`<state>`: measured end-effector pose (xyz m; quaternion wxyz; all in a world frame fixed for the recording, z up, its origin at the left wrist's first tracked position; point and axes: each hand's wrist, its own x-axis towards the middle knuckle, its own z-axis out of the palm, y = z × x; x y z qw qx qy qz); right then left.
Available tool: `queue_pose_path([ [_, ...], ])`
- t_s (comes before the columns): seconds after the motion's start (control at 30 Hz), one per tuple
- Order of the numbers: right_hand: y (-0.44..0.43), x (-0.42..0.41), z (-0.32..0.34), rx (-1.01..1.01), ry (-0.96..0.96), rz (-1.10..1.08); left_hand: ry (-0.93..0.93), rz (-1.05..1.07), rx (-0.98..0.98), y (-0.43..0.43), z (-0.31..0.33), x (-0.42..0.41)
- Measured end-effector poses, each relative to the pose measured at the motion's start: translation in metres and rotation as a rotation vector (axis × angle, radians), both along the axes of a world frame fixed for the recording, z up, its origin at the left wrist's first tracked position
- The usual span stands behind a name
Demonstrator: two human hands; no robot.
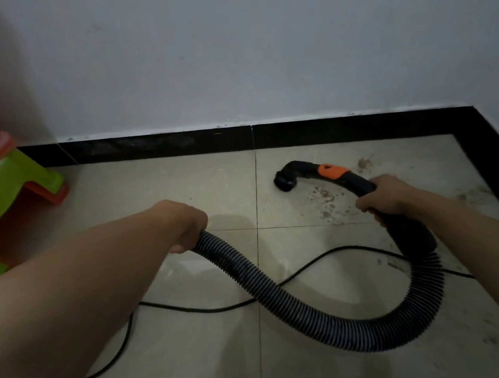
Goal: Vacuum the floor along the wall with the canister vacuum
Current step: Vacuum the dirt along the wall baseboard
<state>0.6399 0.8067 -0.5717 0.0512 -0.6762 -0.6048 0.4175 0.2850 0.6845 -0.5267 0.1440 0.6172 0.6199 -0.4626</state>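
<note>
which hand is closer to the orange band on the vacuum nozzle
Right. The right hand grips the black handle just behind the orange band; the left hand holds the ribbed hose well off to its left.

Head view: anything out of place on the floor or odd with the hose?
Yes. Brownish dirt patches lie on the floor tiles right of the nozzle, not under it. The black power cord trails across the tiles and passes beneath the looped hose.
</note>
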Motion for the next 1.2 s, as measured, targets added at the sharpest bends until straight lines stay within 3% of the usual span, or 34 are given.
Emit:
queue_pose_path([
  [0.13,-0.005,-0.002,-0.002,0.086,-0.059,0.027,0.007,-0.019,-0.013,-0.004,0.001,0.004],
  [0.27,-0.011,-0.014,0.003,-0.046,-0.004,0.164,0.012,-0.031,-0.036,-0.009,0.002,0.008],
  [0.4,-0.019,-0.027,0.001,0.069,-0.059,0.144,0.037,-0.049,-0.023,-0.013,0.007,0.012],
  [0.57,-0.02,-0.015,0.01,-0.13,0.019,0.207,0.025,-0.007,-0.039,-0.015,0.013,0.007],
  [0.87,0.002,0.054,0.012,0.122,-0.146,-0.202,-0.013,-0.006,0.003,-0.002,0.017,0.015],
  [1.03,-0.007,0.063,0.021,-0.047,-0.095,-0.038,-0.009,-0.073,0.018,0.01,0.014,0.032],
  [1.2,-0.015,0.052,0.018,0.039,-0.155,-0.016,-0.012,-0.129,0.029,0.016,0.014,0.044],
])
